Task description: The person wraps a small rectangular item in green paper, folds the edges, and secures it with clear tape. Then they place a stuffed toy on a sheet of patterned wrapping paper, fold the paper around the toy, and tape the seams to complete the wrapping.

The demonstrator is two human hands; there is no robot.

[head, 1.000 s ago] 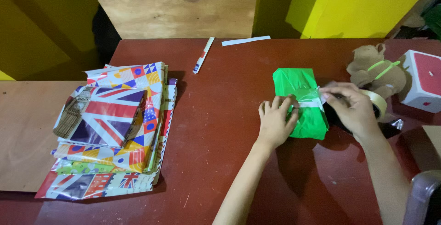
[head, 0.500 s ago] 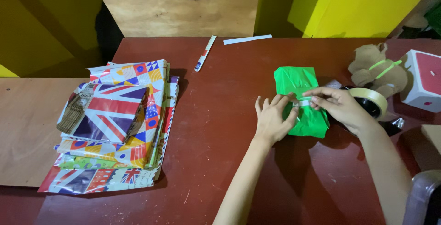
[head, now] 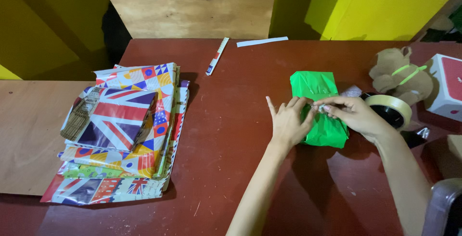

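So both hands are on a green wrapped parcel (head: 315, 85) sitting on the dark red table (head: 231, 120), right of the middle. The left hand (head: 288, 123) lies mostly flat on the parcel's left edge, fingers spread and pressing down, not clenched around anything. The right hand (head: 355, 114) comes in from the right and pinches something small and pale between thumb and fingertips right over the middle of the parcel; looks like a bit of clear tape, but it's too small to say for sure.

Just right of that hand there's a roll of tape (head: 391, 106) lying on the table, and beyond it a brown plush toy (head: 402, 74) with a green band on it, plus a red and white box (head: 448, 87) at the far right edge. Way over on the left is a stack of patterned wrapping paper (head: 120, 130). At the far side of the table lie a thin stick-like item (head: 217, 56) and a white paper strip (head: 262, 41).
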